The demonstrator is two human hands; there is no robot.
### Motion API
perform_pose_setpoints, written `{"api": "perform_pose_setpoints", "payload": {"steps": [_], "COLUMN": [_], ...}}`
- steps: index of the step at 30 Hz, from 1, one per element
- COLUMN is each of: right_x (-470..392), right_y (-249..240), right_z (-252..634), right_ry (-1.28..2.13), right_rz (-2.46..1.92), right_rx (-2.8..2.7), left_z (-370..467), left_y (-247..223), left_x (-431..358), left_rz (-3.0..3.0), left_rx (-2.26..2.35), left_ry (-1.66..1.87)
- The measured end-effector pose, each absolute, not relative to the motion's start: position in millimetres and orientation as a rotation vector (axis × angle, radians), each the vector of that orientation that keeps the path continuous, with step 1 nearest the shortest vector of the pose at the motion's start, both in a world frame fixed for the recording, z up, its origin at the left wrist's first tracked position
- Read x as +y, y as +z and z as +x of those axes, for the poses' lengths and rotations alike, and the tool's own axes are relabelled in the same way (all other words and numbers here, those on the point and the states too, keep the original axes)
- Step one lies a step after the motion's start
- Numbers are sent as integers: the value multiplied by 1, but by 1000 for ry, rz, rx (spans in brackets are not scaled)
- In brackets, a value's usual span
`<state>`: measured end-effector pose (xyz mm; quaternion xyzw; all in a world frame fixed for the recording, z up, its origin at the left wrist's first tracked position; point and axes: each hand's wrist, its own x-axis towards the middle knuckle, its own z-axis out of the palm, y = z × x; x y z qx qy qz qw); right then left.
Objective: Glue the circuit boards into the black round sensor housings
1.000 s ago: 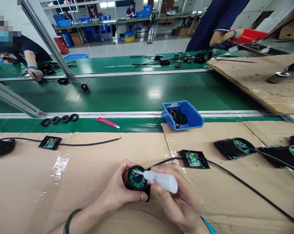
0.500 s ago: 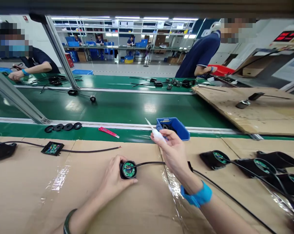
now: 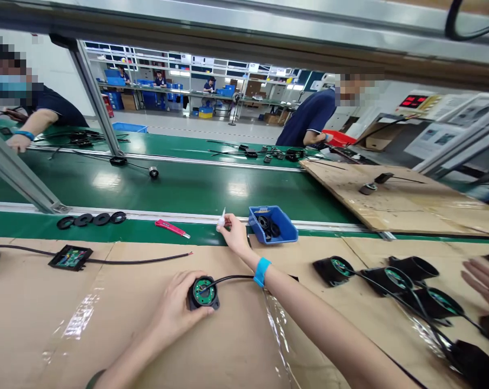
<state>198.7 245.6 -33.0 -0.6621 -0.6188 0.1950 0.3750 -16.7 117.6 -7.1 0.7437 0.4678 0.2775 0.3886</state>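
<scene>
My left hand (image 3: pixel 172 305) is closed around a round black housing (image 3: pixel 215 303) resting on the cardboard, its open face up. Inside shows a green ring-shaped circuit board (image 3: pixel 198 297), and a black cable (image 3: pixel 234 277) runs from it to the right, passing beneath my right forearm. Farther back, over the green strip, my right hand (image 3: pixel 236 236) grips a small white bottle with a pointed nozzle (image 3: pixel 221 220), tip upward. Just right of that hand stands a blue bin (image 3: pixel 285 233) with black rings (image 3: pixel 270 227) in it.
A red utility knife (image 3: pixel 172 228) and several black rings (image 3: pixel 102 218) lie on the green strip. Left is a boxed circuit board (image 3: pixel 71 257) with cable. Several black housings (image 3: pixel 390 281) lie right, near another person's hand (image 3: pixel 485 283). A metal post (image 3: pixel 98 97) rises at left.
My right hand has moved away and left with the white bottle, to the green strip, and the nozzle points more upright. The left hand keeps the housing. Another person's hand has appeared at right.
</scene>
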Motion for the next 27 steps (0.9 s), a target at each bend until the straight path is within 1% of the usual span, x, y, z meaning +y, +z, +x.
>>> {"api": "perform_pose_setpoints", "payload": {"steps": [3,8,11,14,17,19,21,22,23,25,27], "right_x": [237,233,239,239,217,187,150,132,116,93,85], "right_y": [-13,27,30,28,37,48,57,61,62,61,56], "right_z": [220,294,325,331,311,283,248,230,213,186,174], "right_ry": [377,186,193,158,29,-11,32,51,50,41,52], "right_rz": [-1792,-1953,-1976,-1901,-1752,-1584,-1328,-1081,-922,-753,-704], "right_rx": [-1684,-1826,-1949,-2018,-1985,-2007,-2129,-2213,-2259,-2275,-2209], "left_z": [-20,-28,-33,-39,-40,-35,-27,-22,-18,-10,-8], "left_y": [-9,-12,-9,-2,10,22,36,43,49,59,64], "left_x": [117,118,122,127,130,127,120,116,112,105,101], "left_rz": [1916,1822,1664,1612,1590,1548,1543,1565,1589,1610,1571], "left_rx": [1178,1146,1096,1076,1203,1252,1158,1069,978,844,793], "left_ry": [678,620,649,780,1012,1077,1024,962,895,794,743]}}
